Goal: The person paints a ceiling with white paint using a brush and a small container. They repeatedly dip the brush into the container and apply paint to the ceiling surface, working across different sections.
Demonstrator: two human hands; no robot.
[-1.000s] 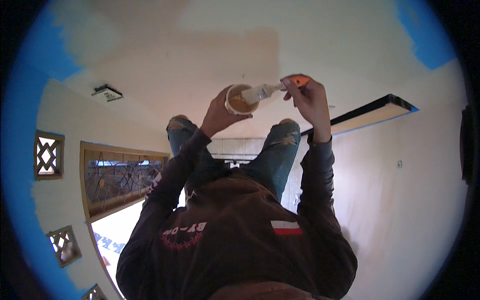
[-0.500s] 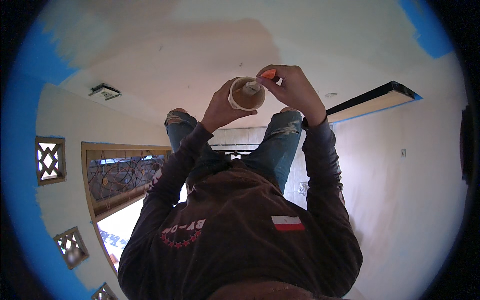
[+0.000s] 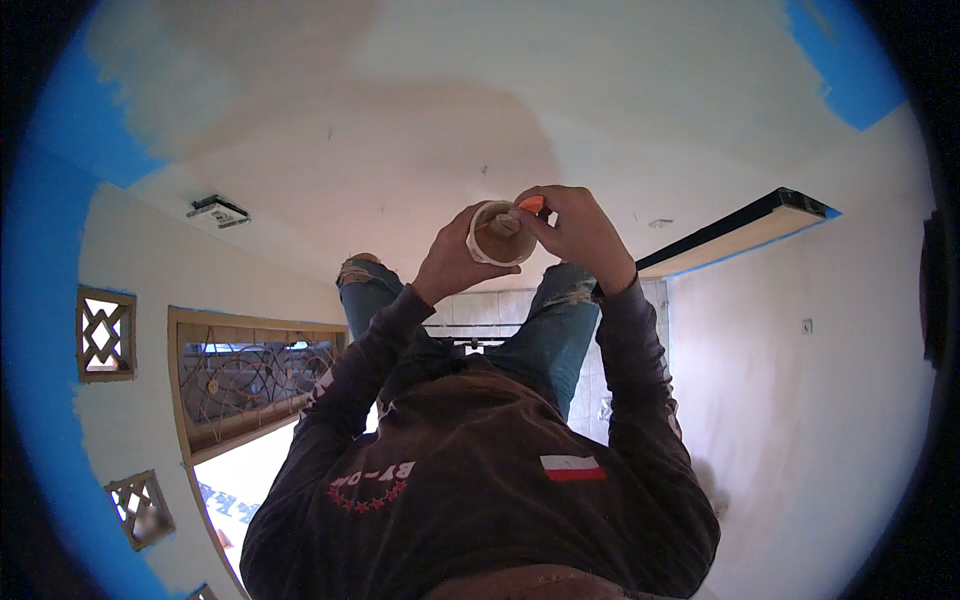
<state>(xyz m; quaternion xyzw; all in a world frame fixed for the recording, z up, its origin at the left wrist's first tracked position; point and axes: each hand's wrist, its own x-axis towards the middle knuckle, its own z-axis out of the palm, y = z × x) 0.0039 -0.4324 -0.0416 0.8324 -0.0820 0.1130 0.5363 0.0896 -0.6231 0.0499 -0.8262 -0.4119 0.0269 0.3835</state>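
Note:
A small white-rimmed tub (image 3: 478,247) is gripped from its left side by my left hand (image 3: 448,262), the fingers wrapped round it and its mouth tilted toward me. Something pale brown coats the inside or fills it; how full it is I cannot tell. My right hand (image 3: 578,232) pinches the orange handle of a paintbrush (image 3: 533,204) at the tub's right rim. The brush's pale, smeared head reaches down into the tub. Both hands are close together above my knees.
Pale paint covers much of the surface ahead, with blue patches (image 3: 845,65) at its edges. A black-edged wooden ledge (image 3: 740,235) juts out at right. On the left are a wood-framed opening with a metal grille (image 3: 260,385), lattice vents (image 3: 106,335) and a small fixture (image 3: 218,212).
Both hands, with the tub and brush, sit lower in the picture; the surroundings have shifted down too. The brush head has gone a little deeper into the tub. Both grips are unchanged.

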